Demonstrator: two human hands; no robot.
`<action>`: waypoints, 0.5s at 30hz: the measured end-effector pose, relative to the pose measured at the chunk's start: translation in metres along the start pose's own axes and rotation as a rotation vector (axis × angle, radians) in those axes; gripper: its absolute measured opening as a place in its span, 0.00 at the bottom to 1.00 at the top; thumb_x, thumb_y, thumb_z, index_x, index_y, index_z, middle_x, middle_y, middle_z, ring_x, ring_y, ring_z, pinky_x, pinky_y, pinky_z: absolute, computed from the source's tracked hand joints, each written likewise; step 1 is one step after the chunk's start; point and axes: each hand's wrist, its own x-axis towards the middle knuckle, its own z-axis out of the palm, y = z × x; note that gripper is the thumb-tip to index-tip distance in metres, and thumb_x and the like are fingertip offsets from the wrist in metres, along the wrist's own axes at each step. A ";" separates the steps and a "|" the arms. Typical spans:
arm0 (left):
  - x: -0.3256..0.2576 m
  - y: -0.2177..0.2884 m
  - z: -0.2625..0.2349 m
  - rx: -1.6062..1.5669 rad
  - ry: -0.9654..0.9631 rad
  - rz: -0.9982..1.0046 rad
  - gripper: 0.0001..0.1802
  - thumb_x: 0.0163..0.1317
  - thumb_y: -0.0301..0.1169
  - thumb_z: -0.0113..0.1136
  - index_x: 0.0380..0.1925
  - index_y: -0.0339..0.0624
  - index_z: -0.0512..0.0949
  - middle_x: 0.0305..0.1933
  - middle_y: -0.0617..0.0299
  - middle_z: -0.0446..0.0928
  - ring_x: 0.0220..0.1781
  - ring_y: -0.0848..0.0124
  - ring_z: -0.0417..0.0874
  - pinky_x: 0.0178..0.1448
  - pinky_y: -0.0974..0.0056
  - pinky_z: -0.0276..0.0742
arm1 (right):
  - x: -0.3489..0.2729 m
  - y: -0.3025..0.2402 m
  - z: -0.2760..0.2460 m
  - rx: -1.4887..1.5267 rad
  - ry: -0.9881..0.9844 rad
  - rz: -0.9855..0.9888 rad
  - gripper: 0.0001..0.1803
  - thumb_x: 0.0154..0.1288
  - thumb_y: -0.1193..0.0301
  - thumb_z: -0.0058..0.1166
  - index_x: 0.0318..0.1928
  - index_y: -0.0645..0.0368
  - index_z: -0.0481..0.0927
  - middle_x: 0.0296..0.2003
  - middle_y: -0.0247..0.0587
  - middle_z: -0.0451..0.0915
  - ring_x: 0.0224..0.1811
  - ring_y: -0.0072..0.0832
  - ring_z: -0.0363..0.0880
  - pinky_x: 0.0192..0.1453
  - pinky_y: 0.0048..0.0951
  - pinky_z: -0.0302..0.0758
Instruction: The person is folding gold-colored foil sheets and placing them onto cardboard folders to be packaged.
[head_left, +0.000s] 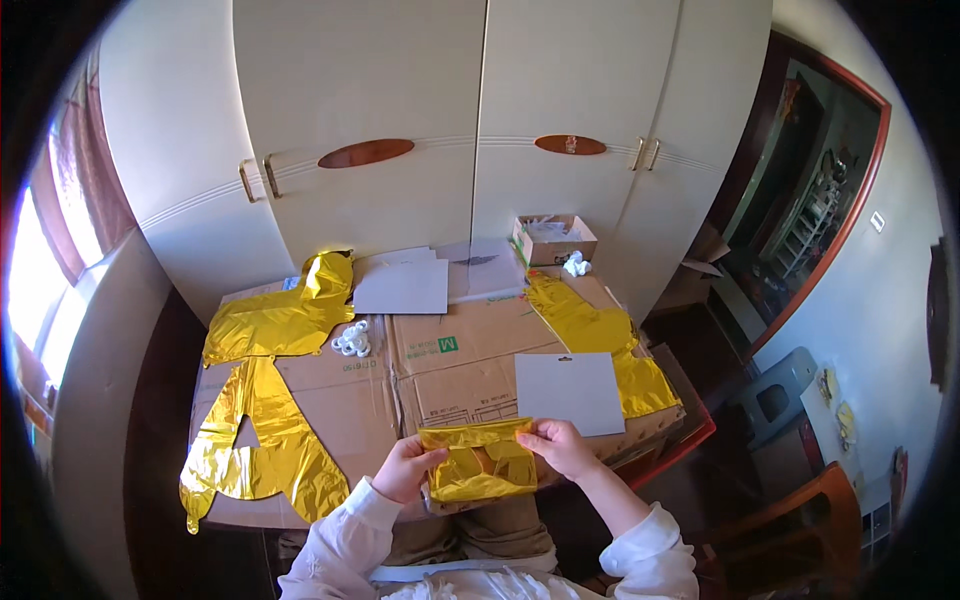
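Note:
A folded gold foil balloon (480, 462) lies at the near edge of the cardboard-covered table (440, 385). My left hand (405, 468) grips its left edge. My right hand (555, 446) pinches its top right corner. Both sleeves are white. A grey card sheet (568, 392) lies just beyond my right hand.
Flat gold foil balloons lie at the left (262, 440), back left (285, 315) and right (600, 340). A white ribbon bundle (352, 340), grey sheets (402, 285) and an open small box (553, 238) sit farther back. White wardrobe doors (430, 110) stand behind; a wooden chair (800, 520) is at the lower right.

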 end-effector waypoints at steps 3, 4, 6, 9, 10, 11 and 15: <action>0.002 -0.007 0.006 -0.043 0.036 -0.038 0.17 0.67 0.20 0.56 0.56 0.35 0.76 0.53 0.60 0.81 0.48 0.72 0.82 0.54 0.67 0.78 | 0.011 0.007 -0.015 -0.043 -0.109 0.026 0.15 0.72 0.67 0.56 0.51 0.66 0.81 0.45 0.38 0.84 0.44 0.21 0.81 0.50 0.25 0.77; 0.004 -0.009 0.008 -0.050 0.038 -0.021 0.17 0.67 0.21 0.56 0.56 0.35 0.76 0.53 0.60 0.81 0.49 0.71 0.82 0.54 0.66 0.78 | 0.009 0.012 -0.030 -0.133 -0.087 -0.022 0.17 0.72 0.65 0.55 0.53 0.65 0.79 0.48 0.41 0.83 0.48 0.26 0.80 0.54 0.28 0.76; -0.003 -0.009 0.003 -0.054 0.081 0.017 0.17 0.67 0.21 0.55 0.56 0.34 0.76 0.53 0.59 0.80 0.50 0.70 0.83 0.55 0.65 0.78 | 0.013 0.006 -0.047 -0.291 -0.073 -0.120 0.20 0.73 0.62 0.53 0.58 0.62 0.76 0.56 0.47 0.80 0.58 0.34 0.79 0.61 0.35 0.75; -0.012 -0.014 -0.022 0.050 0.165 0.111 0.17 0.67 0.20 0.53 0.55 0.32 0.75 0.53 0.57 0.80 0.51 0.68 0.83 0.55 0.64 0.79 | 0.004 0.017 -0.095 -1.045 0.052 -0.151 0.33 0.74 0.47 0.45 0.67 0.60 0.68 0.71 0.55 0.61 0.76 0.45 0.55 0.77 0.46 0.57; -0.016 -0.012 -0.025 0.012 0.207 0.155 0.16 0.67 0.20 0.53 0.54 0.32 0.76 0.51 0.58 0.81 0.50 0.69 0.83 0.54 0.65 0.79 | -0.003 0.025 -0.089 -1.204 0.036 -0.039 0.36 0.74 0.45 0.41 0.68 0.61 0.65 0.72 0.57 0.59 0.76 0.47 0.53 0.77 0.46 0.55; -0.026 -0.004 -0.017 -0.014 0.255 0.200 0.14 0.67 0.20 0.54 0.52 0.31 0.76 0.49 0.59 0.81 0.48 0.70 0.82 0.53 0.66 0.78 | -0.011 0.029 -0.082 -1.347 0.020 0.072 0.39 0.74 0.43 0.38 0.70 0.63 0.62 0.72 0.59 0.56 0.77 0.49 0.51 0.78 0.46 0.54; -0.051 0.002 -0.010 -0.161 0.425 0.290 0.10 0.66 0.19 0.53 0.46 0.34 0.78 0.41 0.63 0.80 0.41 0.73 0.81 0.49 0.67 0.78 | -0.034 -0.003 -0.003 -1.267 -0.120 0.287 0.47 0.74 0.40 0.30 0.72 0.73 0.49 0.71 0.72 0.51 0.75 0.62 0.50 0.74 0.51 0.59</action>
